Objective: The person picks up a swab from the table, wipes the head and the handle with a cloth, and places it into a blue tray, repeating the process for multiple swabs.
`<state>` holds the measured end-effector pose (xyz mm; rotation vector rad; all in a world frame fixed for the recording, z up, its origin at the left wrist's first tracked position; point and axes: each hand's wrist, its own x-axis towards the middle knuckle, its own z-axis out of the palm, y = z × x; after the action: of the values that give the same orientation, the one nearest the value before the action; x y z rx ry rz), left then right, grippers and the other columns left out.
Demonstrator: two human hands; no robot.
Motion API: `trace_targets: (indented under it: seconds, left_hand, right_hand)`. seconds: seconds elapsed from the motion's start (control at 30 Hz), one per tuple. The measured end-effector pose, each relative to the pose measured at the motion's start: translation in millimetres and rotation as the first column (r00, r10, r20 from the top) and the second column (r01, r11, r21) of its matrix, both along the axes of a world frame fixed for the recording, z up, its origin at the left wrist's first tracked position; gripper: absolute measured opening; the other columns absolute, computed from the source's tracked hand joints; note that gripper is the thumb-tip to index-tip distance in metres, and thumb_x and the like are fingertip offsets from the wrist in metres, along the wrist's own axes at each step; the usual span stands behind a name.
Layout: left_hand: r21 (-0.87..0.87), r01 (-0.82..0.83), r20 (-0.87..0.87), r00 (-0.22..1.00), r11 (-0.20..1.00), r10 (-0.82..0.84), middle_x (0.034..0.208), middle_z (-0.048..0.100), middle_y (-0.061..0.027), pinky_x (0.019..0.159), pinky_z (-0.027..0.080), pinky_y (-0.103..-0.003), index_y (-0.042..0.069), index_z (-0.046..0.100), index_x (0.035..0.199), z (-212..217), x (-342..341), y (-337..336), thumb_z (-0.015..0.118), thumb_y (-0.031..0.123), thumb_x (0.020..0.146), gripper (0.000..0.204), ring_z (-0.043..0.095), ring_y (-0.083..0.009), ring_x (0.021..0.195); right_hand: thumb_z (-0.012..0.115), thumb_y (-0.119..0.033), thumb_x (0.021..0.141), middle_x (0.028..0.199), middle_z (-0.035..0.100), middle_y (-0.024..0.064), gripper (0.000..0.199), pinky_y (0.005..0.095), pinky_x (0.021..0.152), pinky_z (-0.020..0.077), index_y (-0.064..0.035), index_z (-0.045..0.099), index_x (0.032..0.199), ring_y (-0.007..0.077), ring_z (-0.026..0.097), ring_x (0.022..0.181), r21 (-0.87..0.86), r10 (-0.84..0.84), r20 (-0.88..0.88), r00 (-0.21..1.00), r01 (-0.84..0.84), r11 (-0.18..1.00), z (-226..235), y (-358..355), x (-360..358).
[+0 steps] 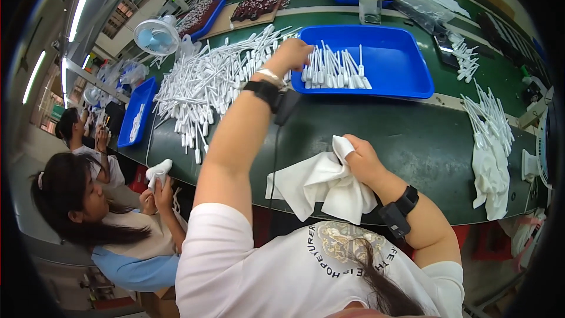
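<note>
The left hand (292,54) reached out over the near-left corner of the blue tray (400,65), fingers curled down onto the row of white sticks (335,73) lying inside it — whether it had pinched one or only touched them could not be told. A black wrist strap and a thin bracelet sat just behind that hand, with a dark cord hanging from the strap down to the table edge.

The right hand (360,159) was closed on a white cloth (321,185), gripping a bunched fold at its top while the rest draped over the near edge of the green table (412,135). A black band circled that wrist too.

To the left of the reaching hand lay a large loose pile of sticks (206,88), spreading right up to the tray's side. Beyond that pile stood a small white fan (156,35). Far to the right of the cloth hand, another fan-shaped bunch of sticks (488,115) rested beside a second cloth (491,179).

Past the tray stood a clear bottle (369,3) and more blue trays with dark parts. On the left, a seated person held a white cloth (158,172) in both hands — well apart from the wearer's own.
</note>
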<state>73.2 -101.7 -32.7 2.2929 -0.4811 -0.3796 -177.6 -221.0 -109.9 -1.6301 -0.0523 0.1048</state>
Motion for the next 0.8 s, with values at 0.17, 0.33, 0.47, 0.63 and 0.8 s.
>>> trace_targets:
  seconds: [0.17,0.33,0.47,0.63,0.8]
  left_hand:
    - [0.133,-0.033,0.058,0.998,0.991,0.026,0.063,0.059,-0.0072,0.044,0.044,-0.024,-0.003,0.06,0.082,12.2,5.6,113.3,0.055,0.015,0.078,0.02,0.053,-0.0127,0.047]
    - [0.18,-0.143,0.009,0.99,0.973,0.144,0.064,0.06,-0.0108,0.046,0.046,-0.027,-0.003,0.06,0.081,-32.3,17.7,165.2,0.057,0.015,0.074,0.019,0.057,-0.0164,0.048]
    - [0.315,-0.301,0.121,0.954,0.9,0.276,0.071,0.062,-0.0148,0.054,0.049,-0.031,-0.001,0.059,0.081,-42.2,20.4,154.0,0.06,0.019,0.071,0.023,0.061,-0.0219,0.057]
    - [0.491,-0.492,0.456,0.848,0.719,0.269,0.089,0.062,-0.0212,0.072,0.049,-0.035,0.0,0.06,0.084,-50.8,17.4,130.4,0.06,0.021,0.069,0.026,0.062,-0.0296,0.082]
    - [0.529,-0.535,0.394,0.842,0.658,0.368,0.102,0.059,-0.0196,0.08,0.047,-0.036,0.002,0.062,0.089,-52.7,28.8,129.7,0.057,0.018,0.071,0.025,0.057,-0.0301,0.096]
  right_hand:
    - [0.045,-0.011,0.08,0.074,0.056,0.0076,0.015,0.028,0.063,0.0408,-0.0001,0.054,0.084,0.015,0.05,0.068,-0.02,0.034,-0.007,0.999,-0.034,0.999,5.5,4.0,3.0]
    - [0.043,-0.009,0.082,0.072,0.051,-0.0007,0.013,0.0225,0.061,0.0375,-0.002,0.054,0.08,0.0075,0.045,0.068,-0.014,0.055,-0.013,0.998,-0.055,0.998,5.2,5.0,3.7]
    - [0.043,-0.009,0.082,0.072,0.051,-0.0011,0.013,0.0225,0.061,0.0375,-0.0022,0.054,0.08,0.0075,0.045,0.068,-0.006,0.034,-0.032,0.999,-0.034,0.999,6.5,4.3,2.2]
    - [0.044,-0.008,0.082,0.072,0.052,-0.0009,0.012,0.0223,0.062,0.0378,-0.0023,0.055,0.08,0.0073,0.045,0.069,0.008,0.031,-0.053,0.998,-0.031,0.999,6.2,5.3,2.2]
    - [0.045,-0.008,0.081,0.073,0.053,-0.0006,0.011,0.0223,0.063,0.0381,-0.0022,0.055,0.081,0.0074,0.046,0.069,-0.021,0.038,-0.027,0.999,-0.039,0.999,6.8,7.2,1.4]
